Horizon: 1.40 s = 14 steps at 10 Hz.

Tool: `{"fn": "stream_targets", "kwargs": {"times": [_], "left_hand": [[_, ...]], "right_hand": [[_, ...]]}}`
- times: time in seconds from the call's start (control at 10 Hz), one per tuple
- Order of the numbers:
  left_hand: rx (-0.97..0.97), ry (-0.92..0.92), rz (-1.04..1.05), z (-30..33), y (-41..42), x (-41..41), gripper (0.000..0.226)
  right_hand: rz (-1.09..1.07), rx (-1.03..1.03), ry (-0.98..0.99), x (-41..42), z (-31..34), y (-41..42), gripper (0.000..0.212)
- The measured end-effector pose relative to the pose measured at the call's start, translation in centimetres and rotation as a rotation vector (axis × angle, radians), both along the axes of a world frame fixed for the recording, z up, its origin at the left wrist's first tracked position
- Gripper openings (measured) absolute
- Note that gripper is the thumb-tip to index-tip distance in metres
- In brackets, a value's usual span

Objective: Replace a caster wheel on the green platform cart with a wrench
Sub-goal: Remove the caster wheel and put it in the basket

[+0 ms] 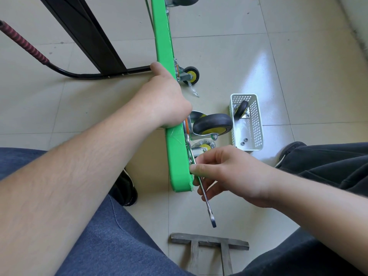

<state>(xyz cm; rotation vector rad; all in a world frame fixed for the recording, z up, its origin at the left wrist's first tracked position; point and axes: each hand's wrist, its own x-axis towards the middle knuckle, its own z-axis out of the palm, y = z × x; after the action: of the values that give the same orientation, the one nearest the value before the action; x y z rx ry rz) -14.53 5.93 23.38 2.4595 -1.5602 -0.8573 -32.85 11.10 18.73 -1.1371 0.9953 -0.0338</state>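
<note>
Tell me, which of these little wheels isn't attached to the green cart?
The caster wheel standing in the white basket on the floor. The others, like the big one beside the basket, are mounted along the cart's underside.

Pale beige floor tiles (258,46) are catching a bright glare of daylight at right. A dark slanted furniture leg (83,34) is standing at upper left, and a grey metal frame (209,241) is lying near the bottom edge.

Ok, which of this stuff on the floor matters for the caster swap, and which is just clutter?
In use: green cart, gripped by left hand; wrench in right hand; caster; white basket with spare caster and nuts.

Lying about: grey metal frame; black stand.
</note>
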Motion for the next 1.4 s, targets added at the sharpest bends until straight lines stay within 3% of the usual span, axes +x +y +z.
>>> {"fn": "stream_targets", "kwargs": {"times": [0.1, 0.2, 0.4, 0.6, 1.1, 1.4], "left_hand": [[-0.064, 0.009, 0.018, 0.3, 0.1, 0.0, 0.077], [0.016, -0.013, 0.003, 0.3, -0.1, -0.2, 0.077], [-0.004, -0.032, 0.004, 0.1, 0.0, 0.0, 0.079], [-0.078, -0.037, 0.015, -0.6, -0.3, 0.3, 0.077], [-0.064, -0.010, 0.031, 0.0, 0.0, 0.1, 0.077], [0.007, -0.009, 0.015, 0.2, -0.1, 0.0, 0.081]], "right_hand": [[0.025, -0.084, 0.022, 0.0, -1.2, 0.0, 0.020], [0.064, -0.207, 0.040, -0.1, -2.6, -0.3, 0.017], [0.126, -0.427, 0.065, -0.1, -4.5, -0.9, 0.015], [0.149, -0.482, 0.071, 0.0, -4.4, -1.0, 0.016], [0.218, -0.383, 0.202, -0.9, -3.4, 0.3, 0.027], [0.078, -0.083, 0.098, -1.0, 0.2, 0.6, 0.030]]}}
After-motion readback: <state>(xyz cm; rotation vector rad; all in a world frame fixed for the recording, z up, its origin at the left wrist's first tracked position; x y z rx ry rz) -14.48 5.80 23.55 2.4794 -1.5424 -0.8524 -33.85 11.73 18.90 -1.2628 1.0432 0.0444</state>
